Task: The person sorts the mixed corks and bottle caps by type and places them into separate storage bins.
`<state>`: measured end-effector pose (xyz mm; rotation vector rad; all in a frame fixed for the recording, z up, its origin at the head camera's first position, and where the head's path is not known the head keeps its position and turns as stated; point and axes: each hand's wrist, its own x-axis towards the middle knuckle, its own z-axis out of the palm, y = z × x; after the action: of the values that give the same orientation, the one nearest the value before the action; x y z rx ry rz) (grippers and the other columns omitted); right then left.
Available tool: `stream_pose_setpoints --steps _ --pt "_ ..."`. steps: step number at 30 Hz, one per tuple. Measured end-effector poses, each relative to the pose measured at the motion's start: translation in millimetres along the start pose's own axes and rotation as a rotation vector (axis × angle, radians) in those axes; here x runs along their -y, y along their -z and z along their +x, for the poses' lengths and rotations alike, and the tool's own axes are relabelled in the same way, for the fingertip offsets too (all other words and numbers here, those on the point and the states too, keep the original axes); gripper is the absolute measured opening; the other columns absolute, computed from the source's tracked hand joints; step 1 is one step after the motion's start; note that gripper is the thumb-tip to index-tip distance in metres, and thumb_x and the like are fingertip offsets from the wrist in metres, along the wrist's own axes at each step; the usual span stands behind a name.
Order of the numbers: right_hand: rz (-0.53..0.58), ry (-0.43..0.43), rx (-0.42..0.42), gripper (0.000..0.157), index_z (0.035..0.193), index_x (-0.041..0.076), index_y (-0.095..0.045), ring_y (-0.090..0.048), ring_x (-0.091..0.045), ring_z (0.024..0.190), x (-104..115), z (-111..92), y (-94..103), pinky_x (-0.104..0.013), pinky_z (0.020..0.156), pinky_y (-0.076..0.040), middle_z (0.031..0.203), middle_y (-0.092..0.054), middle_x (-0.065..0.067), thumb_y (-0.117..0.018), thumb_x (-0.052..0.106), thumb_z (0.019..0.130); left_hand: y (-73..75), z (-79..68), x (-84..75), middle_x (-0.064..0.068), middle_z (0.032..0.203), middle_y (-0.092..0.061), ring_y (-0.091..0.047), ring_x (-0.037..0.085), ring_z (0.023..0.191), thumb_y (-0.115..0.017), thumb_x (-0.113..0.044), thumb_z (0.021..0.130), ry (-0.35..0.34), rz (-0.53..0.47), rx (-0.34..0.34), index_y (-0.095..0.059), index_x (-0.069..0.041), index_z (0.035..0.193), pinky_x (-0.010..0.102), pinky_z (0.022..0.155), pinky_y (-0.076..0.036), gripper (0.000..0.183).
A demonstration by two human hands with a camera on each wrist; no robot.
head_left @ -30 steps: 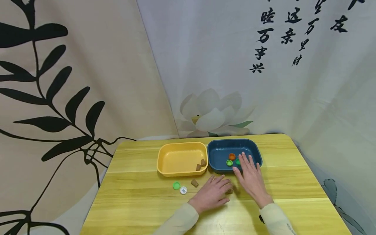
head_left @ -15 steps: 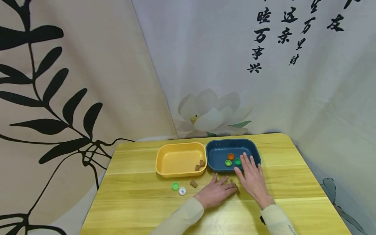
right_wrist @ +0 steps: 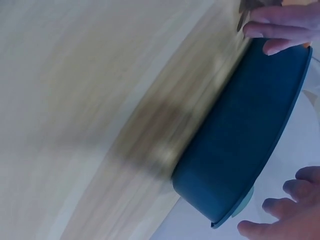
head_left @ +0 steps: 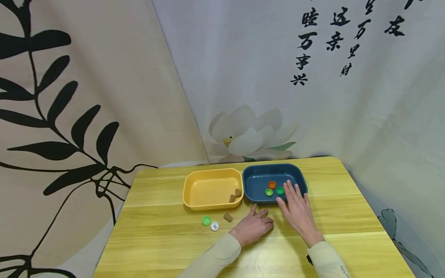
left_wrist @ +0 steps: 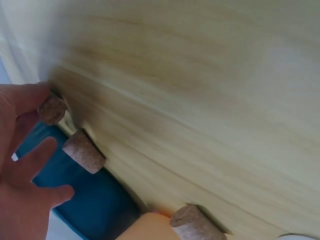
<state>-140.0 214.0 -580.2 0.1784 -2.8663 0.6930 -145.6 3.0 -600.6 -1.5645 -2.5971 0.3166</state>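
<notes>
My left hand (head_left: 253, 228) is low over the table in front of the blue tray (head_left: 255, 172). In the left wrist view its thumb and a finger pinch a cork (left_wrist: 52, 109), while the other fingers spread apart. A second cork (left_wrist: 84, 151) lies just beyond them; in the head view the hand hides both. My right hand (head_left: 298, 216) reaches over the tray's front right with straight fingers. Inside the tray lie an orange cap (head_left: 272, 185), a light green cap (head_left: 269, 192) and a darker green cap (head_left: 280, 190), close to the right fingers.
A yellow tray (head_left: 205, 175) stands left of the blue one, with corks (head_left: 232, 198) in its front right corner. On the table before it are a loose cork (head_left: 228, 217), a green cap (head_left: 206, 220) and a white cap (head_left: 214, 226). A printed curtain hangs behind.
My left hand has shifted right and then drawn back a little; a cork that showed beside its fingers is now hidden in the head view. The right hand stays at the blue tray.
</notes>
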Motion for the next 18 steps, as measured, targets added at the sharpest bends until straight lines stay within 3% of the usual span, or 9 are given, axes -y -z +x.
stream_pose_setpoints --steps 4,12,18 --pt "0.0 0.002 0.003 0.072 0.162 0.002 -0.031 -0.014 -0.043 0.156 2.5 0.7 -0.6 -0.072 0.119 -0.013 0.17 -0.022 -0.016 -0.042 0.05 0.11 -0.7 -3.4 1.2 -0.017 0.137 -0.064 -0.05 0.016 0.14 -0.077 -0.024 0.094 0.005 0.02 -0.016 -0.071 -0.034 0.129 0.058 0.115 -0.038 0.037" --pt "0.005 0.004 0.006 0.072 0.162 0.003 -0.03 -0.014 -0.042 0.156 4.6 1.3 -1.9 -0.071 0.119 -0.013 0.17 -0.022 -0.015 -0.042 0.051 0.11 -3.1 -9.7 4.3 -0.011 0.149 -0.056 -0.045 0.023 0.145 -0.066 -0.022 0.102 0.023 0.019 0.011 -0.06 -0.033 0.145 0.063 0.112 -0.04 0.045" --pt "0.006 0.008 0.001 0.072 0.161 0.002 -0.032 -0.016 -0.043 0.156 4.7 1.2 -3.1 -0.072 0.118 -0.015 0.17 -0.023 -0.015 -0.042 0.05 0.11 -2.5 -9.7 6.4 -0.012 0.147 -0.058 -0.046 0.023 0.145 -0.064 -0.019 0.102 0.024 0.051 -0.011 -0.063 -0.032 0.141 0.065 0.111 -0.039 0.041"
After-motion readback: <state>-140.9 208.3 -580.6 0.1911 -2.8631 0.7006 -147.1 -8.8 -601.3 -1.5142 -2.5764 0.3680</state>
